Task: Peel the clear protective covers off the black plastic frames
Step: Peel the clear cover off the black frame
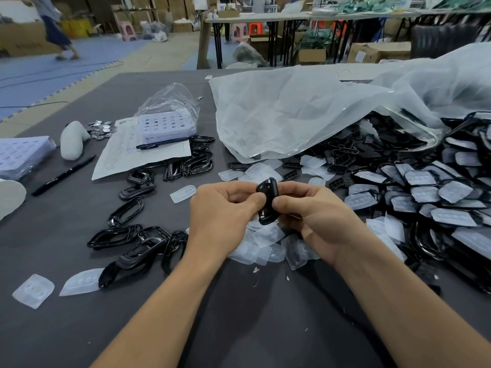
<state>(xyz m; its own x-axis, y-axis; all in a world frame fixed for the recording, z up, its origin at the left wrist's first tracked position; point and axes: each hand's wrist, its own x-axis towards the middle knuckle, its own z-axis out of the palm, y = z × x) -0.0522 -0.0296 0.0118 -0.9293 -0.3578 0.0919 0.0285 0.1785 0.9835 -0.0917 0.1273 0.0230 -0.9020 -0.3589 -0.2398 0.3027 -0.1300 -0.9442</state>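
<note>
Both hands point(268, 208) pinch one glossy black frame point(267, 200) upright.

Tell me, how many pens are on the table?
2. One pen lies on the table at the left; the other pen lies on the paper, beside the purple tray. More may be hidden under the bag.

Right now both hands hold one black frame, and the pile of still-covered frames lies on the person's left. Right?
Wrong side. The head view shows the left hand and right hand holding one black frame, but the pile of still-covered frames lies on the person's right.
</note>
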